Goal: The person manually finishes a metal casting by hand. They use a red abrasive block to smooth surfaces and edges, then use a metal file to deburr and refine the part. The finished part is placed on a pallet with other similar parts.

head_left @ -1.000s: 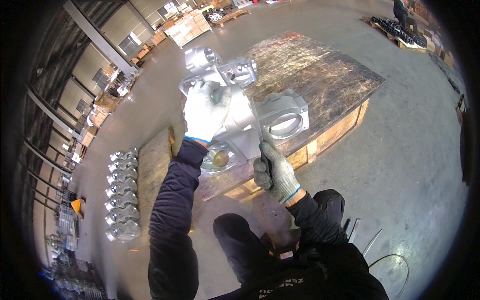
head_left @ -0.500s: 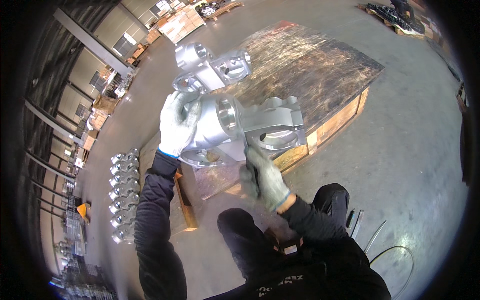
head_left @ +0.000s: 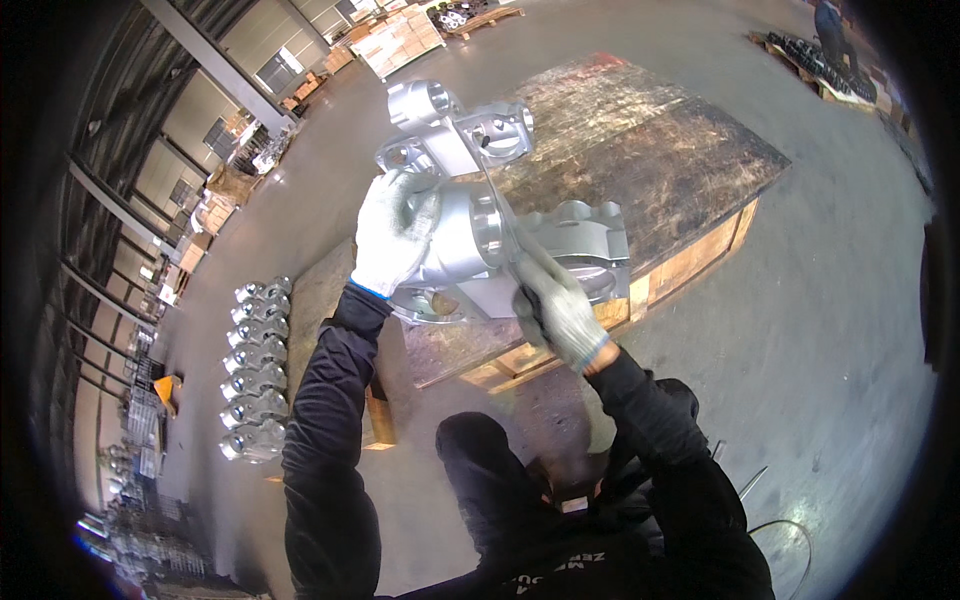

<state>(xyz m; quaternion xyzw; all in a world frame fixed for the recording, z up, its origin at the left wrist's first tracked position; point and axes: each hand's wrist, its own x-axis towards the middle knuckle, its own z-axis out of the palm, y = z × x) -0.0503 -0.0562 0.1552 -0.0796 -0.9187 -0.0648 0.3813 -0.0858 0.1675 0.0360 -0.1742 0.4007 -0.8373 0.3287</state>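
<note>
A large silver metal casting (head_left: 462,245) with round bores lies on the wooden crate. My left hand (head_left: 395,230), in a whitish work glove, grips the rounded left end of it. My gloved right hand (head_left: 562,312) is closed round the handle of a long, thin, flat tool (head_left: 497,200) that looks like a file. The tool slants up and away across the right side of the upper bore, close to its rim. The handle is mostly hidden in my fingers. Just beyond stands a second silver casting (head_left: 450,145) of similar shape.
The wooden crate (head_left: 690,150) has a worn, stained top. Left of it, several silver castings (head_left: 255,385) stand in a row. Pallets with boxes (head_left: 400,42) are far back. A person (head_left: 832,40) stands by a loaded pallet at the far right. A hose (head_left: 800,530) lies on the floor.
The whole scene has shifted slightly right in the picture. The tool in my right hand has slid up and away along the bore, showing more blade. My left hand keeps its grip.
</note>
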